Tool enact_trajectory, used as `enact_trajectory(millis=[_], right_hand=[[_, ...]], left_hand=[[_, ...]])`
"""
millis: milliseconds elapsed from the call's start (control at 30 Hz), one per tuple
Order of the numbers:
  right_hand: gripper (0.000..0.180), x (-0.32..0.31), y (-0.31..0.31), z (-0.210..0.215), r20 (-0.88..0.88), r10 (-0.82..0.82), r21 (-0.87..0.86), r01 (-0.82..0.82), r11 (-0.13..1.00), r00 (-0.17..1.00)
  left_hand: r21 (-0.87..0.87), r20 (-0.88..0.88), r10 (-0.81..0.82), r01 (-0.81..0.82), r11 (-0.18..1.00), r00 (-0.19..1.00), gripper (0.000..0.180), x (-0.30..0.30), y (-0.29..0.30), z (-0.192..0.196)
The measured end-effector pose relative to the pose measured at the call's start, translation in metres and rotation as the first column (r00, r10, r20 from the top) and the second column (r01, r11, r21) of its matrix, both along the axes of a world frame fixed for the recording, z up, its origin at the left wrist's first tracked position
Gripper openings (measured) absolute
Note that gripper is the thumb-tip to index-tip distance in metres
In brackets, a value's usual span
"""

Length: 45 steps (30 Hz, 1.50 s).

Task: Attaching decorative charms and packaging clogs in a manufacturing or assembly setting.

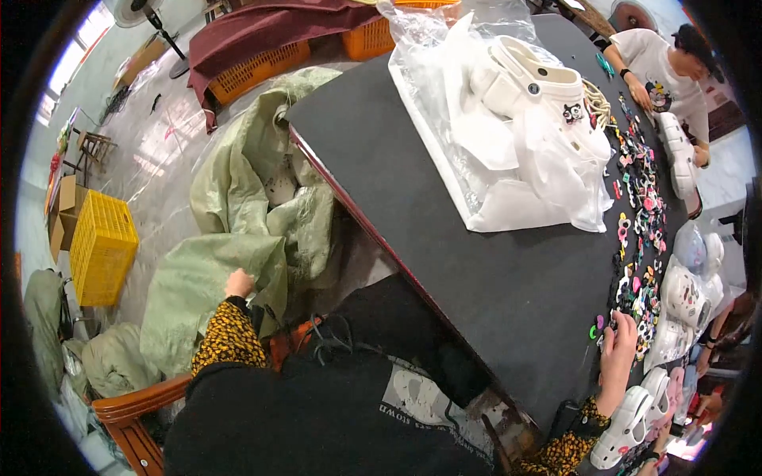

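My right hand (pixel 618 354) reaches to the right side of the dark table, its fingers stretched over a long heap of small colourful shoe charms (pixel 644 198). A few green and purple charms (pixel 596 327) lie just left of its fingertips. My left hand (pixel 240 283) is closed, low at the left, against a big pale green woven sack (pixel 214 274); whether it grips the cloth is hidden. White clogs (pixel 540 83) sit on a clear plastic bag (pixel 508 202) at the far part of the table, one bearing a black-and-white charm.
Across the table a person (pixel 667 71) handles a white clog (pixel 676 155). More white clogs (pixel 621 428) and bagged pairs (pixel 686 297) line the right edge. A yellow crate (pixel 103 247), a wooden chair arm (pixel 143 401) and a standing fan (pixel 163 36) are at the left.
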State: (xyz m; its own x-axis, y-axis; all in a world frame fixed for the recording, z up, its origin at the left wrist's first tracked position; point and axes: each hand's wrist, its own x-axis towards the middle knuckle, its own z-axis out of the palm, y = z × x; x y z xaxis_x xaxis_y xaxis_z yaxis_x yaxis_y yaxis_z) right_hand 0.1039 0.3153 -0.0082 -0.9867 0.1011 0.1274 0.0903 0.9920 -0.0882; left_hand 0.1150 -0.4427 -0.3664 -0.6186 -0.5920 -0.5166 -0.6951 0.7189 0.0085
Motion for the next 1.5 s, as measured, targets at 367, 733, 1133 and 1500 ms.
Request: enact_trajectory(millis=[367,733,1133,1500], right_hand=[[0.029,-0.001,0.002,-0.002,0.047,0.014,0.019,-0.015,1.0,0.999],[0.028,-0.006,0.021,-0.013,0.075,0.051,0.069,-0.056,0.996,0.996],[0.031,-0.004,0.004,-0.007,0.091,0.011,0.078,-0.018,0.997,0.996],[0.033,-0.001,-0.004,-0.007,0.028,-0.025,0.106,0.022,0.994,0.999]], left_hand=[[0.051,0.195,-0.009,-0.001,0.999,0.981,0.028,0.086,-0.014,-0.042],[-0.383,0.002,0.175,-0.161,0.91,0.985,0.024,0.129,-0.164,0.031],[-0.088,0.365,-0.111,0.153,0.984,0.924,0.033,0.129,-0.138,0.033],[-0.1,0.479,-0.277,0.365,0.926,0.833,0.033,0.181,-0.15,0.033]])
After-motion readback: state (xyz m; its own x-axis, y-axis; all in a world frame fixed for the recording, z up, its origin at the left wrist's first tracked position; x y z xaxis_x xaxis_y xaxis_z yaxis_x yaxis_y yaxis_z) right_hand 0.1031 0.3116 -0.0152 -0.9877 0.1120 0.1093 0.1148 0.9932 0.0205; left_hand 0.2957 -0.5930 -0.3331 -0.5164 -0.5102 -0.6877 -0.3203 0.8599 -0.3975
